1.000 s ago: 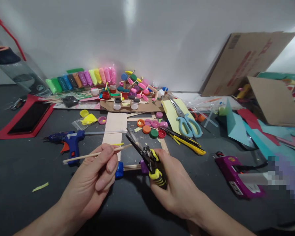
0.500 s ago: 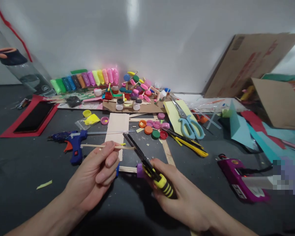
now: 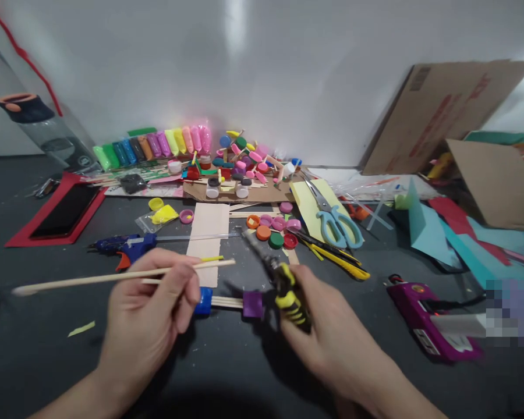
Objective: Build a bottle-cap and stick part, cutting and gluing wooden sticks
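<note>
My left hand [image 3: 151, 317] is closed, pinching a long thin wooden stick [image 3: 82, 280] that points left and right past the fingers. A second pale stick [image 3: 150, 281] shows just beneath it, mostly hidden by the hand. In my right hand [image 3: 327, 331] are long-nose pliers [image 3: 283, 285] with yellow and black handles. Their dark jaws are blurred and sit just right of the stick's tip, apart from it. Below, several sticks [image 3: 227, 302] lie on the table between a blue block [image 3: 204, 301] and a purple block [image 3: 252, 304].
A blue glue gun [image 3: 133, 247] lies left, behind my left hand. Bottle caps [image 3: 276, 239], scissors [image 3: 338, 224] and a yellow cutter knife [image 3: 347, 262] lie ahead. A purple device [image 3: 432, 320] sits right. A phone [image 3: 65, 212] rests on red card at left.
The pliers' jaws have moved away from the stick's end to the right. My left hand has shifted left and turned, and a long stick now extends far to its left.
</note>
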A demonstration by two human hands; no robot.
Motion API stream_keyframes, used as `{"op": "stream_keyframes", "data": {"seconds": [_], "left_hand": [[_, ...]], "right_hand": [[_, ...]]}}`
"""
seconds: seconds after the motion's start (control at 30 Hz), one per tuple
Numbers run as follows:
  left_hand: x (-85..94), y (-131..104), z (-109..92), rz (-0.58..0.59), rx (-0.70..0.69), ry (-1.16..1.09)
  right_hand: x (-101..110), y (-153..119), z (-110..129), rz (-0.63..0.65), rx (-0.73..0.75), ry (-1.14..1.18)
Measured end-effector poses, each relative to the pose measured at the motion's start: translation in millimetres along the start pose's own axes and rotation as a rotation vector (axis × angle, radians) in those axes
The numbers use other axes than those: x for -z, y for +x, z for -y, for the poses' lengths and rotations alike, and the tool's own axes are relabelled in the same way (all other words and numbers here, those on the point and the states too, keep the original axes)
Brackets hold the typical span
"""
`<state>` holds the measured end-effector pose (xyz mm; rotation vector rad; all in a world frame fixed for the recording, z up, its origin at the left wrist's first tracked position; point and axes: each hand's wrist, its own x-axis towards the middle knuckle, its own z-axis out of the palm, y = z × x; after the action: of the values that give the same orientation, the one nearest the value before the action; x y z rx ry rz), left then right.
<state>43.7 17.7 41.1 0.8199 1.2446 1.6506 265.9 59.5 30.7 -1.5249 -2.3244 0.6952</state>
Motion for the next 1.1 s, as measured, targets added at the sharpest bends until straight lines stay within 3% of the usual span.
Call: {"op": "stream_keyframes", "data": {"seconds": [0.07, 0.1, 0.17, 0.3, 0.5, 0.87, 1.1], "left_hand": [[0.0, -4, -6, -0.073, -0.127, 0.061], [-0.2, -5, -8, -0.093, -0.119, 0.102], [-1.2, -7, -11, -0.012, -0.055, 0.081], [-2.2, -4, -7, 0.038, 0.178, -0.073], [0.0, 1, -4, 0.126, 0.338, -0.234], [0.7, 7, 3, 0.153, 0.518, -0.365], [-0.4, 8, 4, 0.148, 0.518, -0.318]], "right_hand": [[1, 4, -10, -0.160, -0.039, -0.133], [2, 6, -13, -0.210, -0.049, -0.181], [4, 8, -17, -0.236, 0.009, -0.185], [5, 5, -14, -0.171, 0.129, -0.073], [0, 6, -15, -0.189, 0.098, -0.074], [2, 1, -17, -0.159, 0.162, 0.012], [2, 4, -10, -0.119, 0.254, 0.025]]}}
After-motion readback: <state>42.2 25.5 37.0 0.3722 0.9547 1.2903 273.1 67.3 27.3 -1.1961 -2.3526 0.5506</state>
